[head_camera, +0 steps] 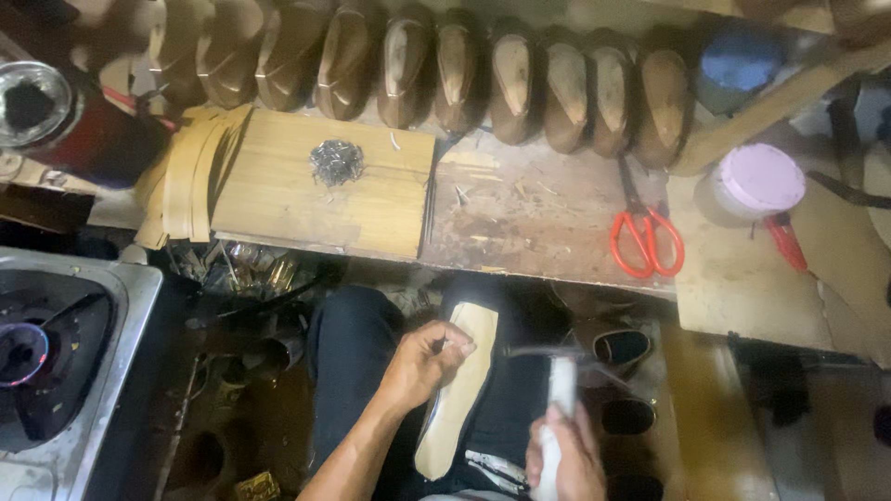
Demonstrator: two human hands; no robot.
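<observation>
A shoe last with a tan insole [459, 390] lies sole-up across my lap. My left hand [422, 362] rests on its left edge and pinches a small nail against the sole near the toe. My right hand [566, 459] grips the white handle of a hammer [557, 371], whose dark metal head points left, just right of the sole. A pile of small nails [336, 160] lies on the wooden board [278, 204] of the bench ahead.
A row of wooden shoe lasts [445, 74] lines the back of the workbench [538, 223]. Red-handled scissors [645, 237] lie at the right, beside a pink-lidded tub [759, 181]. A metal gas stove [65, 362] stands at my left. Dark shoes [617, 348] sit on the floor.
</observation>
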